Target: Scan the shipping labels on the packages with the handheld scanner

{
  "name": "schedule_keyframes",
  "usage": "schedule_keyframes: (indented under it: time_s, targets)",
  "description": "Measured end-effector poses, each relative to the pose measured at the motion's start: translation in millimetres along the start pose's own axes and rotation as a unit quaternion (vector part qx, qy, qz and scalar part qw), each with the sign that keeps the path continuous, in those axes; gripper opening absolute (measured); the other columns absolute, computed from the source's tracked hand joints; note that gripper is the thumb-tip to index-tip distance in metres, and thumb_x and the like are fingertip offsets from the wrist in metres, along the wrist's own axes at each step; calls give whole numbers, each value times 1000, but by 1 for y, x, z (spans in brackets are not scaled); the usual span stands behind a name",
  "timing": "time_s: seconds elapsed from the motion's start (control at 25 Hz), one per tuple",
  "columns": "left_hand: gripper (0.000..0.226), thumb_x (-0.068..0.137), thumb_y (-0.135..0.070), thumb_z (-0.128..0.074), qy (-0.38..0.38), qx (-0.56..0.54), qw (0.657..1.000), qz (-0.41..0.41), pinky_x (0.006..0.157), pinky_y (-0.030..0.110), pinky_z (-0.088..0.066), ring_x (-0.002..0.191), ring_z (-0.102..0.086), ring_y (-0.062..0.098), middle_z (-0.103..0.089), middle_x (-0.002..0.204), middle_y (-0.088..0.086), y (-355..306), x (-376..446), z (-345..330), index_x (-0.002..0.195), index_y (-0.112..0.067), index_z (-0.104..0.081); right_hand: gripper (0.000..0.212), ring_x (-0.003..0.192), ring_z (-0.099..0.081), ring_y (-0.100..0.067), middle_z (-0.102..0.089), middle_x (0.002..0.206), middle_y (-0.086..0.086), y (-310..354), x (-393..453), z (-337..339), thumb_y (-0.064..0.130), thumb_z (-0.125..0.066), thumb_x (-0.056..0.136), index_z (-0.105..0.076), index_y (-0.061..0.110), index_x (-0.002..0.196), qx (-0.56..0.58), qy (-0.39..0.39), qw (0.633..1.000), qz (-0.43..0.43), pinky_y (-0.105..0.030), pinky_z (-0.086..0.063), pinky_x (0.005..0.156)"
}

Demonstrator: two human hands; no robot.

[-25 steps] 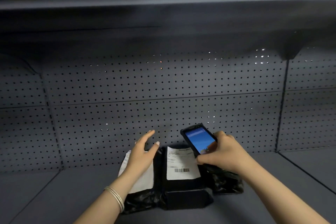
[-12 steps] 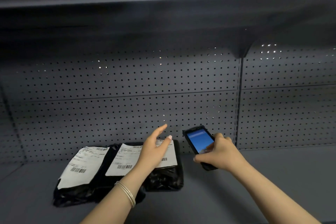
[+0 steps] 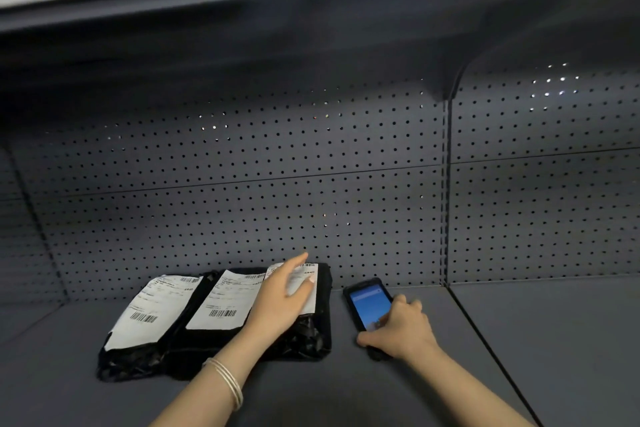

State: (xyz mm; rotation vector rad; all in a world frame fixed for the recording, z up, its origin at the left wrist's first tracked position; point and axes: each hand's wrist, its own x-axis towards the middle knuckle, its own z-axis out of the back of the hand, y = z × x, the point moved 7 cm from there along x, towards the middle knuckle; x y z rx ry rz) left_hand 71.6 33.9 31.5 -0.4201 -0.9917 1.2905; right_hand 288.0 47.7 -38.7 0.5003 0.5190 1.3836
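three black plastic mailer packages lie side by side on the dark grey metal shelf (image 3: 519, 340), against the perforated back panel (image 3: 242, 201): left package (image 3: 138, 350), middle package (image 3: 194, 347), right package (image 3: 315, 333). each carries one white shipping label: left label (image 3: 149, 308), middle label (image 3: 228, 298), right label (image 3: 306, 284). barcodes show on the left and middle labels. left hand (image 3: 280, 302), fingers spread flat and open, rests over the right package. right hand (image 3: 401, 329), fingers curled, grips one black handheld scanner (image 3: 367, 305) just right of the packages; its long axis runs front to back, blue screen up, top end toward the back panel. two thin bangles (image 3: 228, 385) circle the left wrist.
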Motion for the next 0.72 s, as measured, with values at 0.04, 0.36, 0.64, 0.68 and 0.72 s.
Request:
schedule_keyframes:
  time_s: [0.04, 0.36, 0.64, 0.68, 0.72]
  targets:
    - [43, 89, -26, -59, 5, 1, 1000, 0, 100, 18, -27, 117, -41, -9, -51, 130, -21, 2, 0, 0, 131, -33, -50, 78, 125, -50, -32, -48, 127, -13, 0, 1, -4, 47, -81, 65, -51, 8, 125, -3, 2, 1000, -3, -35, -49, 99]
    - [41, 89, -25, -59, -1, 11, 1000, 8, 88, 13, -39, 105, -42, -28, -62, 118, -24, 12, -5, 9, 128, -37, -51, 89, 137, -34, -33, -39, 143, -16, -3, 8, -13, 58, -75, 70, -46, 7, 138, -47, 23, 998, -19, -35, -39, 111]
    - [41, 89, -25, -59, -8, 7, 1000, -2, 72, -7, -33, 103, -42, -29, -62, 116, -26, 10, -8, 15, 128, -37, -51, 89, 136, -37, -31, -39, 142, -12, 25, 2, 2, 63, -72, 77, -42, 14, 145, -37, -27, 996, 79, -37, -35, 114]
    - [40, 89, -24, -59, -14, 1, 1000, -15, 72, -8, -32, 103, -42, -30, -62, 116, -26, 8, -9, 19, 127, -36, -51, 83, 135, -37, -29, -40, 139, -11, 33, -1, 5, 58, -72, 79, -43, 15, 145, -9, -38, 994, 103, -36, -36, 113]
    - [40, 89, -24, -59, -14, -8, 1000, -22, 73, -8, -31, 103, -42, -30, -62, 116, -25, 5, -11, 23, 127, -36, -51, 79, 135, -37, -28, -41, 137, -10, 43, -5, 9, 54, -73, 82, -44, 15, 145, 10, -45, 991, 128, -36, -37, 114]
